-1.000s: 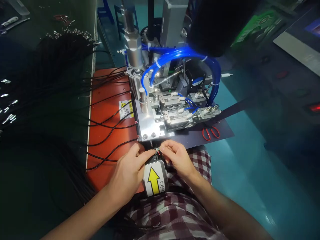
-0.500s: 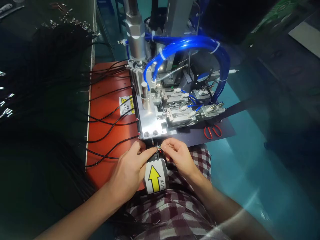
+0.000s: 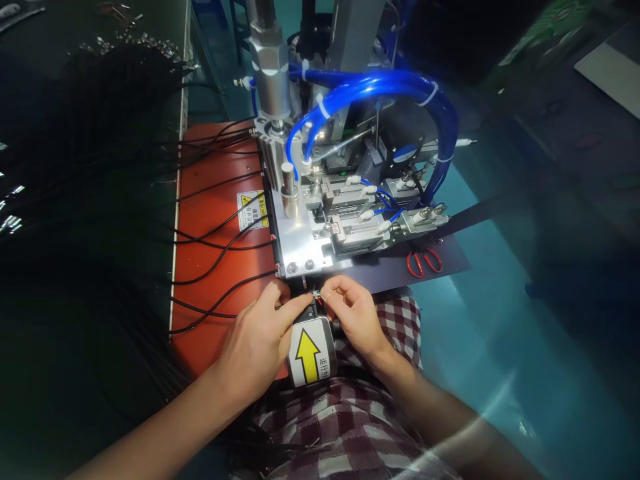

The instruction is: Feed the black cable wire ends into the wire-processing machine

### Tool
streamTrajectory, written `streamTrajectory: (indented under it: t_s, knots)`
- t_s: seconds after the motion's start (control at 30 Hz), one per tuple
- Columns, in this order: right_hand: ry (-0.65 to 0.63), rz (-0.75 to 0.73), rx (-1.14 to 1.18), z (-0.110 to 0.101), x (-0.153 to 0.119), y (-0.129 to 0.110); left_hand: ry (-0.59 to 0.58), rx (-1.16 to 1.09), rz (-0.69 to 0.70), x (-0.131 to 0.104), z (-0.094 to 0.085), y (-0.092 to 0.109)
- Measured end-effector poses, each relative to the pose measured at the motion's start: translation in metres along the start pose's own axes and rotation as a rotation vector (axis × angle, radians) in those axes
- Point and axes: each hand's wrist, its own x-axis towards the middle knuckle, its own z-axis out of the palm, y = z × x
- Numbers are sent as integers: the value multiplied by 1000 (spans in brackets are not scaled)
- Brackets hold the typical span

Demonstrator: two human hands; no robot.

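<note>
Both hands meet at the front edge of a metal machine point(image 3: 305, 247), just above the rounded end piece bearing a yellow arrow label point(image 3: 307, 353). Between the fingertips lie thin coloured wires point(image 3: 317, 295), with red and whitish strands showing. My left hand point(image 3: 260, 333) is closed, one digit reaching onto the wires from the left; its other fingers are partly hidden behind it. From the right, my right hand point(image 3: 355, 310) pinches the same wires between thumb and forefinger. How the wires are seated is too small to tell.
Black cables point(image 3: 220, 243) cross the orange board point(image 3: 200, 180) at left into the machine's edge. Blue air hoses point(image 3: 375, 83) arch over the machine. Red-handled scissors point(image 3: 424, 263) lie at the right. A big bundle of black cables point(image 3: 110, 133) fills the left.
The hands hold nearly the same pose at the wires. The whole view has shifted very slightly.
</note>
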Motion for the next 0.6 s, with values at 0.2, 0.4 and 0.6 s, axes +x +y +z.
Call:
streamTrajectory:
  t_s: [0.2, 0.4, 0.6]
  knots:
    - [0, 80, -16, 2, -1, -7, 14, 168, 81, 2, -1, 4]
    - [20, 27, -145, 0, -1, -7, 39, 354, 146, 2, 2, 6]
    - [-21, 151, 29, 1, 3, -4, 24, 277, 120, 1, 1, 4]
